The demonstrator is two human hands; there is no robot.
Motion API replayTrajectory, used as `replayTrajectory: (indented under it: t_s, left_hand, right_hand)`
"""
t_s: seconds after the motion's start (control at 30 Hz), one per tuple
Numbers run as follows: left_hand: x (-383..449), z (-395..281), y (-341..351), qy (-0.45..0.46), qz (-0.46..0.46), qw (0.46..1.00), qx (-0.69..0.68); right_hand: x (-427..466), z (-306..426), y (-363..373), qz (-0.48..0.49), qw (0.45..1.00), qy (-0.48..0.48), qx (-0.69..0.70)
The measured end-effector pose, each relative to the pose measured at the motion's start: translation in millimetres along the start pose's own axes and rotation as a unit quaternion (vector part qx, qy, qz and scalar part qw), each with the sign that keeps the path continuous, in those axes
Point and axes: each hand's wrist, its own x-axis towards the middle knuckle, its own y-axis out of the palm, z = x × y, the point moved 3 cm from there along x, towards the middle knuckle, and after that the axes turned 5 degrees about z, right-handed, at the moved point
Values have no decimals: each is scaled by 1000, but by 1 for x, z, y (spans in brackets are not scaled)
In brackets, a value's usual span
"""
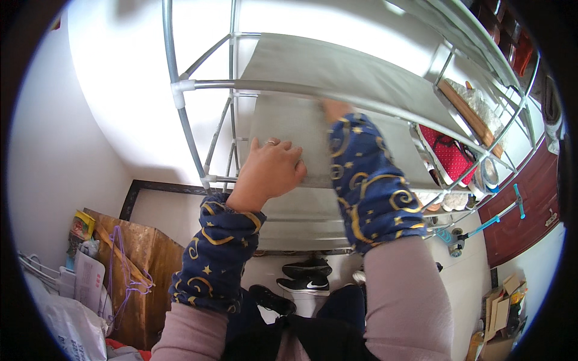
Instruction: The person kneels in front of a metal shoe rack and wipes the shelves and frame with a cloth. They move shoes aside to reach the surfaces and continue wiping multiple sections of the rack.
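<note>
A tall rack of metal tubes (183,128) with white plastic joints and grey fabric shelves (289,131) stands before me. My left hand (273,169), a ring on one finger, rests palm down at the front of a lower shelf, holding nothing that shows. My right hand (336,109) reaches between this shelf and the one above; it is blurred and its fingers are hidden behind the upper shelf's front tube. Both forearms wear blue sleeve covers with gold swirls and stars. Red dotted shoes (451,158) and other footwear stand on the rack's right part.
Black sneakers (305,285) lie on the floor below the rack. To the left are a wooden cabinet (135,252), purple hangers (118,270) and a plastic bag (74,325). On the right are a blue-handled scooter (496,219), a dark red door (524,212) and cardboard boxes (499,311).
</note>
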Motion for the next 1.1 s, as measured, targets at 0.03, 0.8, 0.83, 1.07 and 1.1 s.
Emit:
replayTrajectory:
  t_s: [0.03, 0.8, 0.83, 1.07, 1.1]
  left_hand:
    - [3, -4, 2, -1, 9, 1000, 3]
    - [2, -9, 2, -3, -16, 1000, -5]
    - [0, -8, -2, -15, -12, 1000, -6]
    - [6, -21, -3, -3, -2, 999, -40]
    - [2, -13, -6, -12, -19, 999, -35]
  right_hand:
    - [-20, -48, -8, -7, 998, 49, -48]
    - [40, 39, 19, 11, 998, -65, -15]
    - [29, 2, 12, -3, 999, -18, -33]
    - [-132, -258, -55, -65, 937, 302, -165]
    - [-117, -239, -59, 9, 946, 272, -179]
